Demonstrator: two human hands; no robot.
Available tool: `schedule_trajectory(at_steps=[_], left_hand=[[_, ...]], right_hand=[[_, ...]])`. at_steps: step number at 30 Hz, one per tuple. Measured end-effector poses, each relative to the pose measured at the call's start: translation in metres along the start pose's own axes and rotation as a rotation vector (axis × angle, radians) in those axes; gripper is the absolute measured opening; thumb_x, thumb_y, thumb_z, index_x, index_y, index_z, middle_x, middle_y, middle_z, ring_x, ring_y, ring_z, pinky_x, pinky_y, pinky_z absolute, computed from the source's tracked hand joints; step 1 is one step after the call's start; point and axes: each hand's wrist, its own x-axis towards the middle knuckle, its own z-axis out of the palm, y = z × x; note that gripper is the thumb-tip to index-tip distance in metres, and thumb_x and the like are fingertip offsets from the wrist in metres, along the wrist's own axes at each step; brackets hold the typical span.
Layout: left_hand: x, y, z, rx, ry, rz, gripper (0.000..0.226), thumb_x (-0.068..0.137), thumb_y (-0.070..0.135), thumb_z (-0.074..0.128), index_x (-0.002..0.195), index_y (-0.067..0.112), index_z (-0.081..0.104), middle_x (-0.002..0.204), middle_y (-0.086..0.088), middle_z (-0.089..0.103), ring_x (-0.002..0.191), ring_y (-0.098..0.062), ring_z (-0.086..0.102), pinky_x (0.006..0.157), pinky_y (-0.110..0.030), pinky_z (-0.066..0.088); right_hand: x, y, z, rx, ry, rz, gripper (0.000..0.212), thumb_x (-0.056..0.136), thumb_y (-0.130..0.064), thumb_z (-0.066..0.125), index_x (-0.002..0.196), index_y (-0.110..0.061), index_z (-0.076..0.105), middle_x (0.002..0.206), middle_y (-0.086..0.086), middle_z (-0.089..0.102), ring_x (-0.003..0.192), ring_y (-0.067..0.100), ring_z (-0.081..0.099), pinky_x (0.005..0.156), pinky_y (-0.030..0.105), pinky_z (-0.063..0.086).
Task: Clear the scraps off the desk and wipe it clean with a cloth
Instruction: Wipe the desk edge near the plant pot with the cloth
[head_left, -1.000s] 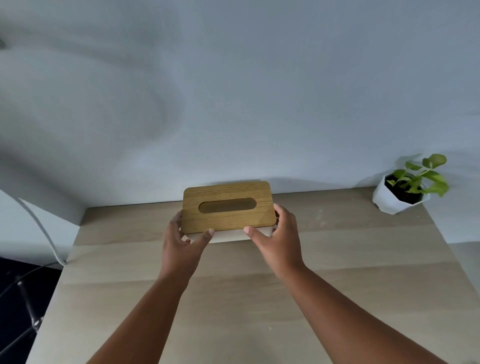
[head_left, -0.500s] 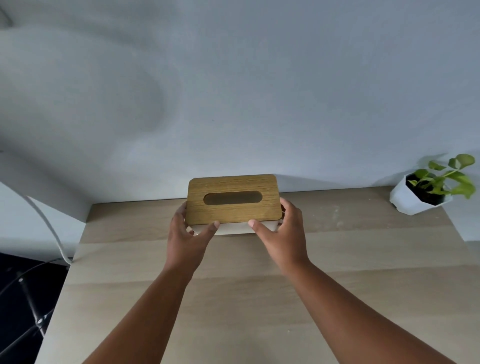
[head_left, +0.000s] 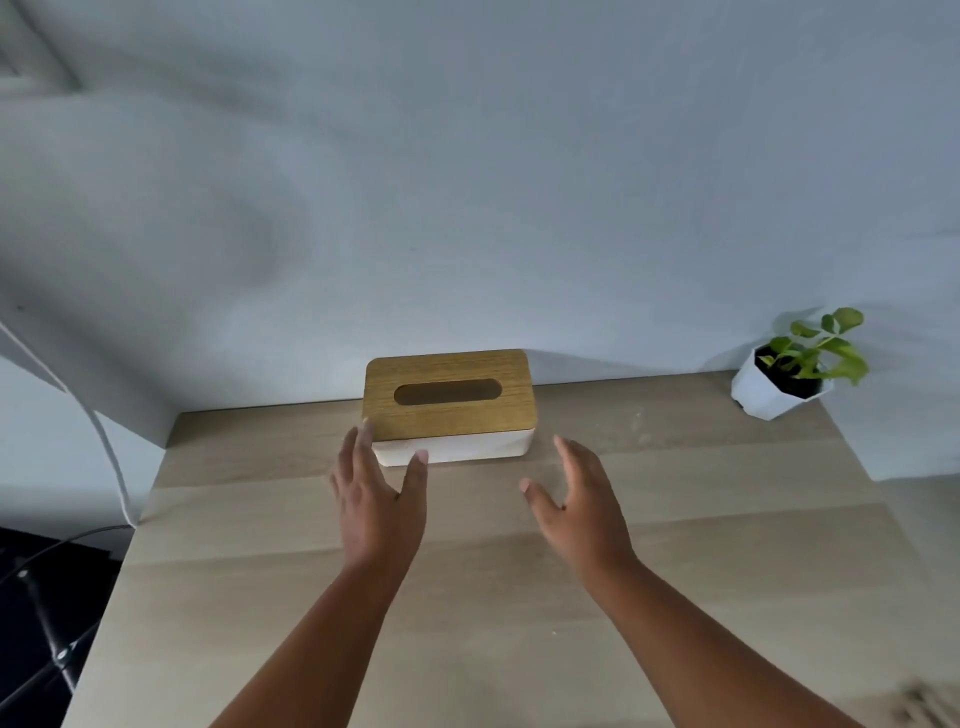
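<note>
tissue box (head_left: 449, 405) with wooden lid stood at back edge of desk (head_left: 519, 597), against wall. left hand (head_left: 376, 499) spread, fingertips just beside box's left front corner. right hand (head_left: 582, 504) spread, near box, holding nothing. potted plant (head_left: 800, 364) well right of box.

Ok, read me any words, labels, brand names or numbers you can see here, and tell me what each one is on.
None: no readable text shows in this view.
Tissue box: plain wooden lid and white side, no label or brand.
Plant pot: plain white, no markings.
Desk and wall: bare of print or signs.
Blurred patch at the desk's near right edge: too blurred to tell.
</note>
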Motion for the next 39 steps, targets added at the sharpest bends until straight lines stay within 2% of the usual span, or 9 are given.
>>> schedule_trajectory(at_steps=[5, 10, 18, 20, 23, 28, 33, 36, 39], left_hand=[[-0.05, 0.0, 0.017, 0.088, -0.096, 0.086, 0.078, 0.093, 0.041, 0.069, 0.158, 0.024, 0.03, 0.167, -0.003, 0.024, 0.152, -0.03, 0.021, 0.121, -0.053, 0.027], [-0.099, 0.001, 0.037, 0.163, -0.208, 0.206, 0.079, 0.09, 0.038, 0.074, 0.156, 0.017, 0.035, 0.164, -0.009, 0.031, 0.15, -0.034, 0.027, 0.121, -0.054, 0.029], [-0.162, 0.009, 0.069, 0.275, -0.381, 0.385, 0.08, 0.089, 0.053, 0.059, 0.155, 0.012, 0.041, 0.163, -0.01, 0.036, 0.152, -0.033, 0.027, 0.124, -0.051, 0.029], [-0.174, 0.011, 0.077, 0.293, -0.404, 0.406, 0.083, 0.088, 0.058, 0.054, 0.156, 0.012, 0.04, 0.164, -0.009, 0.036, 0.153, -0.033, 0.026, 0.124, -0.051, 0.028], [-0.183, 0.011, 0.089, 0.346, -0.425, 0.416, 0.09, 0.086, 0.067, 0.043, 0.159, 0.016, 0.035, 0.167, -0.007, 0.031, 0.156, -0.031, 0.021, 0.126, -0.05, 0.023], [-0.189, 0.007, 0.104, 0.431, -0.402, 0.384, 0.095, 0.081, 0.074, 0.038, 0.158, 0.018, 0.038, 0.167, -0.009, 0.032, 0.156, -0.033, 0.021, 0.127, -0.053, 0.02], [-0.195, 0.004, 0.114, 0.484, -0.361, 0.376, 0.099, 0.079, 0.078, 0.038, 0.154, 0.013, 0.045, 0.165, -0.011, 0.035, 0.157, -0.032, 0.022, 0.128, -0.053, 0.015], [-0.198, 0.005, 0.119, 0.526, -0.347, 0.37, 0.102, 0.079, 0.082, 0.034, 0.156, 0.015, 0.042, 0.167, -0.01, 0.03, 0.158, -0.029, 0.016, 0.129, -0.051, 0.011], [-0.201, 0.007, 0.124, 0.535, -0.318, 0.362, 0.103, 0.078, 0.084, 0.034, 0.156, 0.017, 0.042, 0.168, -0.009, 0.028, 0.158, -0.029, 0.015, 0.129, -0.05, 0.008]], right_hand=[[-0.045, 0.029, -0.025, -0.06, -0.004, -0.002, 0.068, 0.094, -0.036, 0.07, 0.152, -0.013, 0.045, 0.156, 0.005, 0.044, 0.145, 0.02, 0.041, 0.118, 0.035, 0.037], [-0.09, 0.065, -0.057, -0.124, 0.006, 0.037, 0.065, 0.093, -0.034, 0.073, 0.149, -0.011, 0.05, 0.153, 0.008, 0.048, 0.145, 0.024, 0.041, 0.119, 0.036, 0.036], [-0.152, 0.153, -0.13, -0.348, 0.059, 0.037, 0.054, 0.091, -0.035, 0.075, 0.139, -0.014, 0.063, 0.15, 0.011, 0.054, 0.141, 0.031, 0.048, 0.116, 0.046, 0.04], [-0.168, 0.179, -0.154, -0.516, 0.066, -0.063, 0.047, 0.092, -0.042, 0.067, 0.132, -0.018, 0.068, 0.152, 0.013, 0.052, 0.142, 0.036, 0.046, 0.115, 0.054, 0.04], [-0.191, 0.22, -0.19, -0.68, 0.036, -0.135, 0.053, 0.094, -0.054, 0.049, 0.13, -0.022, 0.07, 0.157, 0.012, 0.047, 0.146, 0.039, 0.041, 0.115, 0.06, 0.036], [-0.226, 0.281, -0.231, -0.676, -0.007, -0.058, 0.068, 0.104, -0.058, 0.02, 0.137, -0.02, 0.065, 0.159, 0.006, 0.044, 0.148, 0.033, 0.04, 0.116, 0.052, 0.036], [-0.237, 0.309, -0.242, -0.671, -0.108, -0.148, 0.055, 0.102, -0.048, 0.036, 0.148, -0.024, 0.054, 0.164, 0.0, 0.036, 0.145, 0.028, 0.045, 0.1, 0.048, 0.051], [-0.229, 0.313, -0.243, -0.688, -0.1, -0.13, 0.058, 0.094, -0.048, 0.049, 0.148, -0.027, 0.053, 0.161, -0.001, 0.042, 0.137, 0.028, 0.051, 0.096, 0.043, 0.048], [-0.224, 0.319, -0.238, -0.699, -0.129, -0.159, 0.062, 0.094, -0.055, 0.051, 0.149, -0.026, 0.052, 0.163, 0.003, 0.038, 0.141, 0.031, 0.046, 0.103, 0.047, 0.045]])
